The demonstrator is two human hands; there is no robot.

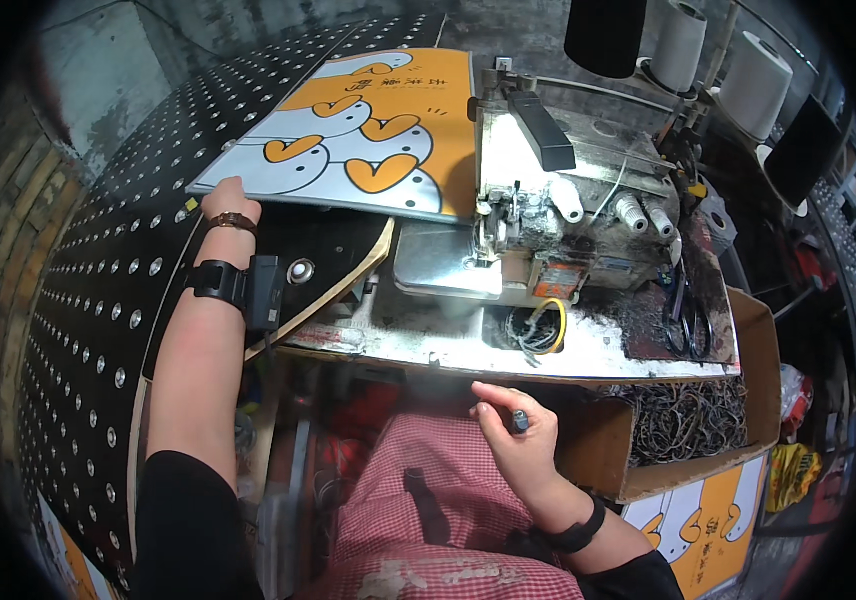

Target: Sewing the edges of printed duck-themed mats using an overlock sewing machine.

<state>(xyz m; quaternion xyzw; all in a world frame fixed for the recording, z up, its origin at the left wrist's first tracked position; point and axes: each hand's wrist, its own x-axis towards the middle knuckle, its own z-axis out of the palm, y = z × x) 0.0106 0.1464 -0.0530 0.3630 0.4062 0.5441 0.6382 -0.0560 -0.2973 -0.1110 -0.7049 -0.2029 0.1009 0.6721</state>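
Note:
An orange and white mat (320,158) printed with cartoon ducks lies across the black table and reaches the sewing side of an overlock sewing machine (568,190). My left hand (231,200) is closed on the mat's near left corner. Over my lap, apart from the mat and the machine, my right hand (526,445) is closed round a small dark rod-like tool (519,421). Only the tool's blunt end shows, so its kind is hidden. The machine's lit metal plate (443,258) is beside the mat's near edge.
Black-handled scissors (686,315) lie at the worktable's right. A yellow ring (554,328) with grey thread sits near the front edge. Thread cones (754,85) stand behind the machine. A cardboard box (763,385) of dark trimmings stands at right, above another duck mat (713,530).

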